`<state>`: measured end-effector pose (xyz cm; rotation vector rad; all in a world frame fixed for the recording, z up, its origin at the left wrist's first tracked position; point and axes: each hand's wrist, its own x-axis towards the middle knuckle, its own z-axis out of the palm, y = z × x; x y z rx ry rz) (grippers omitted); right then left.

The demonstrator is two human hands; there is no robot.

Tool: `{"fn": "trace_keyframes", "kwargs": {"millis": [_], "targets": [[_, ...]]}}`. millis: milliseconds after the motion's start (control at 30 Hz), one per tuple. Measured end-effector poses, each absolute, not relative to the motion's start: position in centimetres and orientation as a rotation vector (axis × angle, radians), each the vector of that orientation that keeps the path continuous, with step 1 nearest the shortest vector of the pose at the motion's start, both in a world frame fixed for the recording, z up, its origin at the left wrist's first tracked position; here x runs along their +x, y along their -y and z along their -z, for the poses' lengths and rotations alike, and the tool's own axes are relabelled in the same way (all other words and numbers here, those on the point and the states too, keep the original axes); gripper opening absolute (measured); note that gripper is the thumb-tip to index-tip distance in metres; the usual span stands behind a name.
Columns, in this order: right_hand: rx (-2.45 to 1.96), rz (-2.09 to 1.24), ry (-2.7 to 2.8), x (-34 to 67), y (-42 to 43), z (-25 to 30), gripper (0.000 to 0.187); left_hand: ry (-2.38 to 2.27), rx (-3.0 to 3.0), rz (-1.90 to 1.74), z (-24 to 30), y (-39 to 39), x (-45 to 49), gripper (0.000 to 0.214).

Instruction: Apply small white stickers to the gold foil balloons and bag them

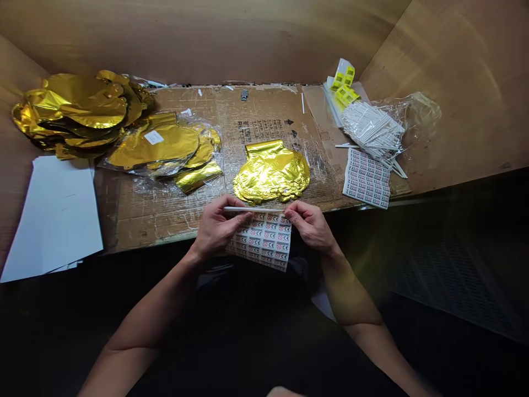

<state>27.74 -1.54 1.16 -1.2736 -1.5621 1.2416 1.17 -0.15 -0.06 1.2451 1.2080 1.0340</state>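
My left hand (217, 226) and my right hand (311, 225) meet at the table's front edge, both closed. Between them they hold a thin white straw (253, 210) lying level, and a sheet of small CE stickers (264, 241) that hangs below it. The right fingertips pinch at the sheet's upper right corner, near the straw's end. Just beyond the hands lies a small stack of folded gold foil balloons (271, 171) on the cardboard-covered table (173, 215).
A big heap of gold foil balloons (76, 110) and a bagged bunch (159, 146) lie at the left. White paper sheets (55, 215) rest on the left edge. A bag of white straws (372, 128), yellow barcode labels (345, 88) and another sticker sheet (367, 178) sit at the right.
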Motion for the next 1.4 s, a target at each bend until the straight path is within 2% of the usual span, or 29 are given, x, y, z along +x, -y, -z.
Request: {"fn": "trace_keyframes", "kwargs": {"millis": [267, 533, 867, 1000, 1100, 1167, 1267, 1400], "targets": [[-1.246, -1.366, 1.408, 27.6, 1.6, -0.7, 0.028, -1.204, 1.234, -1.004, 0.0, 0.7, 1.3, 0.037], [-1.261, -1.306, 1.495, 27.7, 1.7, -0.8, 0.020, -1.210, 1.185, -0.977, -0.6, 0.9, 1.4, 0.040], [-1.196, -1.148, 1.603, 27.2, 1.9, 0.0, 0.023, -1.151, 1.044, -0.935, -0.8, 1.0, 0.9, 0.041], [-1.093, -0.922, 1.798, 27.5, 1.6, 0.1, 0.008, -1.153, 1.044, -0.943, -0.7, 0.9, 0.8, 0.037], [-1.034, -0.850, 1.887, 27.6, 1.5, 0.3, 0.009, -1.178, 1.035, -0.970, -0.8, 0.9, 0.9, 0.034], [-1.061, -0.866, 1.895, 27.7, 1.6, 0.2, 0.007, -1.179, 1.024, -0.965, -0.9, 1.0, 1.0, 0.034], [-1.149, -1.002, 1.853, 27.7, 1.5, -0.1, 0.015, -1.183, 1.032, -0.971, -0.9, 1.1, 1.1, 0.033], [-1.153, -1.100, 1.864, 27.8, 1.2, -0.2, 0.008, -1.185, 1.053, -0.977, -0.9, 1.2, 1.2, 0.032]]}}
